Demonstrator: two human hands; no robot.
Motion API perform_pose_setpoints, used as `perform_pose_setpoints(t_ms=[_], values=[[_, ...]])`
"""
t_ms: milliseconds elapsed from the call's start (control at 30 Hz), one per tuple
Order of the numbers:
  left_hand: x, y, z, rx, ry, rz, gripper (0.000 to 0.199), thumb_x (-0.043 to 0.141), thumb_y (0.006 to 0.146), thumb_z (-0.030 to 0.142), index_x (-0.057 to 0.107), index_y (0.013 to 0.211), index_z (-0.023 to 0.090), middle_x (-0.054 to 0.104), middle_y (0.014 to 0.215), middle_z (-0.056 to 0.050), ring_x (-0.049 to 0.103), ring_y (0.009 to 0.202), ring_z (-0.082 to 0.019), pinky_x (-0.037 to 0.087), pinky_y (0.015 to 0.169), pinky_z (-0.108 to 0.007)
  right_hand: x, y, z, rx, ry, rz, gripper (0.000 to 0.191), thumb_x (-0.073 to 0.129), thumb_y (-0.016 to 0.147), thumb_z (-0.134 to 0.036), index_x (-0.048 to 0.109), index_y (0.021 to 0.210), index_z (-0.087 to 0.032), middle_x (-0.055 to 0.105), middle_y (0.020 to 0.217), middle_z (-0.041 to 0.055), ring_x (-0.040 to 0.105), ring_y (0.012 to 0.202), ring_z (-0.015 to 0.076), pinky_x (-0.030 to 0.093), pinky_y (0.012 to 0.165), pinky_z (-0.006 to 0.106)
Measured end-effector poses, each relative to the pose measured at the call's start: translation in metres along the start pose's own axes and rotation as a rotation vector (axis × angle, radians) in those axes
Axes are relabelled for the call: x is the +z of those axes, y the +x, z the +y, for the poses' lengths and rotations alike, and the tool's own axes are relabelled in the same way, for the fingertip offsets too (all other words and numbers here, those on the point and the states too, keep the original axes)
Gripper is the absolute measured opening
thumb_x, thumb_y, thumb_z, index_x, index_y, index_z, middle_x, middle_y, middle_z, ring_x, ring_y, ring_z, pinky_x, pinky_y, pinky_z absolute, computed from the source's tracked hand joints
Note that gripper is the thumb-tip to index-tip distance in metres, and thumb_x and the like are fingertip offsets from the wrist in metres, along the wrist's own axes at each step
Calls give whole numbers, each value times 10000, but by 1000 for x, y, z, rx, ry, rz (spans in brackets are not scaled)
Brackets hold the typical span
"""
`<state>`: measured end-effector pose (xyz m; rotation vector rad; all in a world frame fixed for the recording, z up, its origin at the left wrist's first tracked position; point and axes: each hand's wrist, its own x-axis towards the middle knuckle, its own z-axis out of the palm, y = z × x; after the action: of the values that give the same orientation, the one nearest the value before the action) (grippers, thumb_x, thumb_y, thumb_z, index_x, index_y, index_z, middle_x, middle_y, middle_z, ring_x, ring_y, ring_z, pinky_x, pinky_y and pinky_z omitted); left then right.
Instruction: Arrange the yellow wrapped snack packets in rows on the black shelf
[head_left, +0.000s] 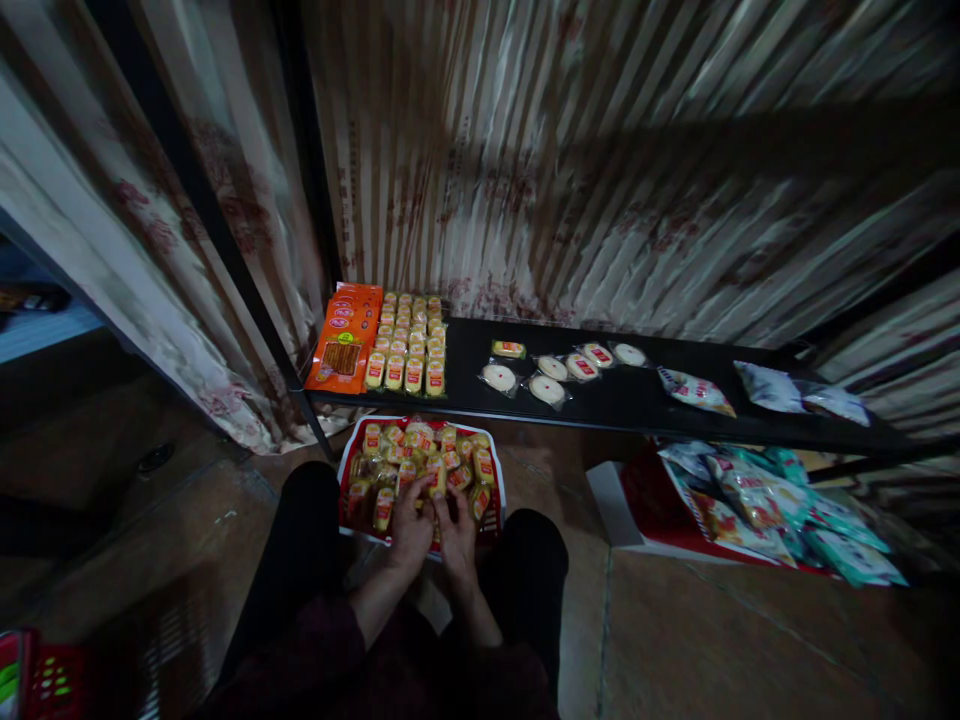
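Both my hands are together over a red basket with a white rim [497, 476] that stands on the floor between my knees. Small yellow wrapped snack cakes with red labels fill it loosely. My left hand [409, 528] and my right hand [457, 538] are closed at the fingertips on one wrapped snack cake [435, 472], held upright just above the others. The thumbs and part of the fingers are hard to make out in the dim light. Just beyond the basket, on a low black shelf [465, 365], more of these wrapped cakes [405, 345] lie in tidy rows.
Orange snack packets [345, 338] overlap at the shelf's left end. Round white wrapped pastries [551, 388] and several bags [696, 391] lie farther right. A box [619, 510] of snack bags stands on the tiled floor. Black posts and a curtain [525, 150] frame the shelf; another red basket [56, 675] is lower left.
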<state>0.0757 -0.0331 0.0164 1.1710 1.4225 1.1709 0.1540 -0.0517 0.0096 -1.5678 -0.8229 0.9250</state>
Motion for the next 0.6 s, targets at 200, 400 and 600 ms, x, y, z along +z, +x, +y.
perform_pose_setpoints(t_ms=[200,400,600], values=[[4,5,14,117,84,13,368,467,719,70,651,1007,208,629,1078,-68,565,1060,-188,431,990,-374,-1,14,2,27,51,8,418,623,707,-466,658,1044,-222,687,1088,88,630,1033,257,483,904,389],[12,22,32,147,88,-11,443,431,708,33,639,1059,206,600,1152,-81,533,1126,-203,408,1018,-397,-1,39,-3,54,63,32,509,654,687,-473,648,1109,-188,633,1228,117,559,1174,278,413,1019,409],[27,50,47,163,42,-9,441,430,712,41,624,1069,213,594,1179,-85,526,1139,-211,383,1035,-406,-1,67,-31,-11,56,-11,445,620,739,-431,641,1119,-200,658,1178,92,588,1125,260,444,985,399]])
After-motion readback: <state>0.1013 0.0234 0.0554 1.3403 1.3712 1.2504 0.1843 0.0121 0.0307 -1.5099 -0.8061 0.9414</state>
